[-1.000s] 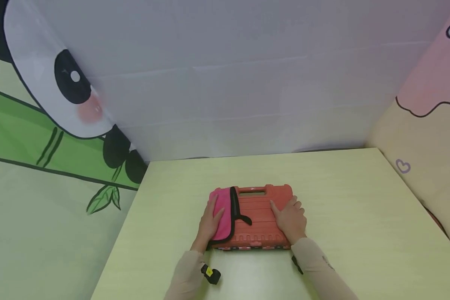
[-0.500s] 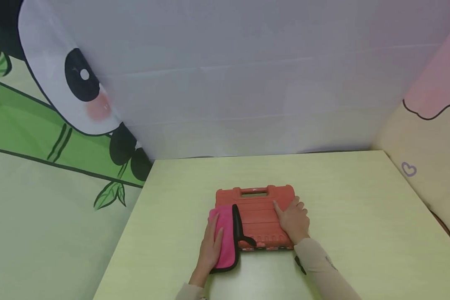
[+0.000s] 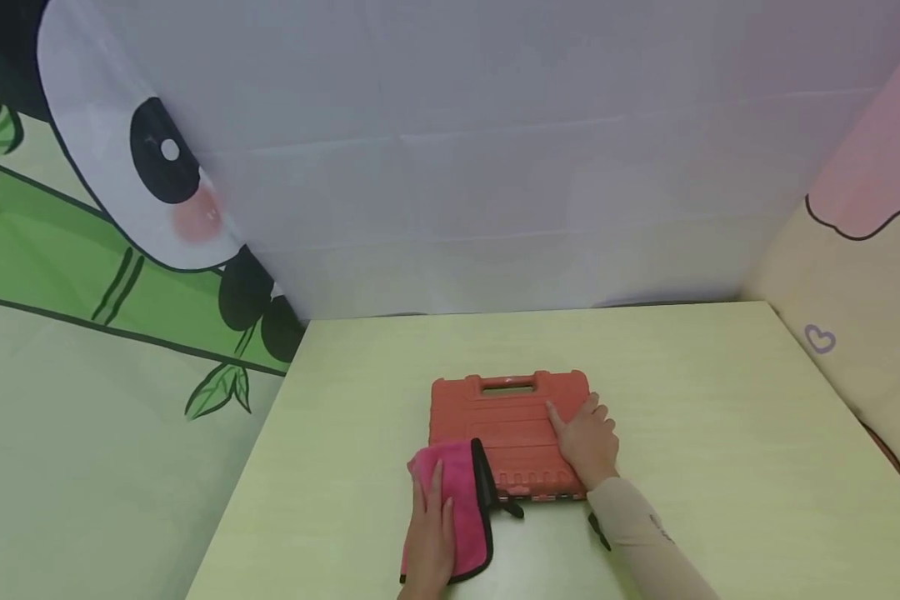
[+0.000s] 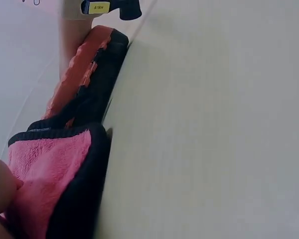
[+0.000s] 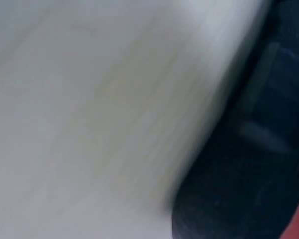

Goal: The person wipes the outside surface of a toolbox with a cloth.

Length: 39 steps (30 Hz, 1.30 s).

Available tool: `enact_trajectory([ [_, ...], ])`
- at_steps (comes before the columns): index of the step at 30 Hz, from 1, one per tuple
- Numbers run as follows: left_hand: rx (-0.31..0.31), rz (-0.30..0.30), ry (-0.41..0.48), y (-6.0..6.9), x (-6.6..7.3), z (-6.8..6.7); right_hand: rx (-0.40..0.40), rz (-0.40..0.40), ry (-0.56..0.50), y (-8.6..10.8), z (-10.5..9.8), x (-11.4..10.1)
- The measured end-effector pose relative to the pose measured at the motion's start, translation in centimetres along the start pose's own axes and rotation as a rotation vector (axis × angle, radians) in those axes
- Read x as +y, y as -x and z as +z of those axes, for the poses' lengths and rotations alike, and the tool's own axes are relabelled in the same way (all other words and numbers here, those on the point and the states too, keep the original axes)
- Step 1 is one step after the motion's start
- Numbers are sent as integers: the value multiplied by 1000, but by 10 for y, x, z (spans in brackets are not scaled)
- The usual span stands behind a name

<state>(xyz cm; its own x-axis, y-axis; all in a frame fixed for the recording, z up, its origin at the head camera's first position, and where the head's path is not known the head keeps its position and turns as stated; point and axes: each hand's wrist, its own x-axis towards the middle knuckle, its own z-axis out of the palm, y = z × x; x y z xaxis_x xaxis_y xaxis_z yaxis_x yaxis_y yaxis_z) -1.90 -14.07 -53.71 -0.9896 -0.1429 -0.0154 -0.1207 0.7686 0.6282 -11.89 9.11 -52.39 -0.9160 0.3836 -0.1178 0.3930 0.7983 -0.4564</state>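
A folded pink plush cloth (image 3: 461, 475) with black edging and a small black loop lies partly over the front left corner of a red plastic carrying case (image 3: 517, 417). My left hand (image 3: 429, 533) rests on the cloth with fingers fairly straight, pressing it. In the left wrist view the cloth (image 4: 50, 164) shows close to a fingertip, and the case's dark lower half (image 4: 102, 79) stands behind it. My right hand (image 3: 588, 442) grips the right side of the case, thumb on top and fingers over the edge. The right wrist view shows only the blurred dark side (image 5: 239, 164) of the case.
The case lies flat on a pale yellow table (image 3: 720, 417), its handle slot toward the back. Behind stands a pale grey wall sheet (image 3: 495, 167); a printed cartoon panel (image 3: 82, 375) closes the left side and another panel (image 3: 862, 350) the right.
My left hand has drawn the cloth from the case's left part toward me, so it now hangs past the front edge. My right hand stays on the case, which has not visibly shifted on the table.
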Motion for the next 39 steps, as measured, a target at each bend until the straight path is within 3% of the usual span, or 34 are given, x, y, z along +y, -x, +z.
enact_trajectory([
  [3, 35, 80, -33, -7, 4, 3, 0, 2, -5, -3, -2, 1],
  [7, 68, 261, -184, -25, 9, 1, 4, -1, -14, -6, -4, 2],
  [9, 57, 328, -273, -36, 13, -1, 9, -6, -17, -7, -4, 4],
  [11, 14, 353, -336, -47, 18, -4, 15, -10, -19, -7, -4, 4],
  [17, -114, 294, -394, -71, 37, -3, 4, -37, -7, -7, -4, 6],
  [22, -117, 222, -416, -82, 47, 5, 10, -52, -6, -8, -4, 7],
  [26, -115, 218, -426, -86, 54, 11, 37, -49, 8, -8, -4, 8],
  [34, -59, 251, -397, -80, 52, 11, 26, -32, -1, -1, -2, 6],
  [39, 40, 276, -291, -71, 48, 5, -19, -60, 222, -5, -18, -3],
])
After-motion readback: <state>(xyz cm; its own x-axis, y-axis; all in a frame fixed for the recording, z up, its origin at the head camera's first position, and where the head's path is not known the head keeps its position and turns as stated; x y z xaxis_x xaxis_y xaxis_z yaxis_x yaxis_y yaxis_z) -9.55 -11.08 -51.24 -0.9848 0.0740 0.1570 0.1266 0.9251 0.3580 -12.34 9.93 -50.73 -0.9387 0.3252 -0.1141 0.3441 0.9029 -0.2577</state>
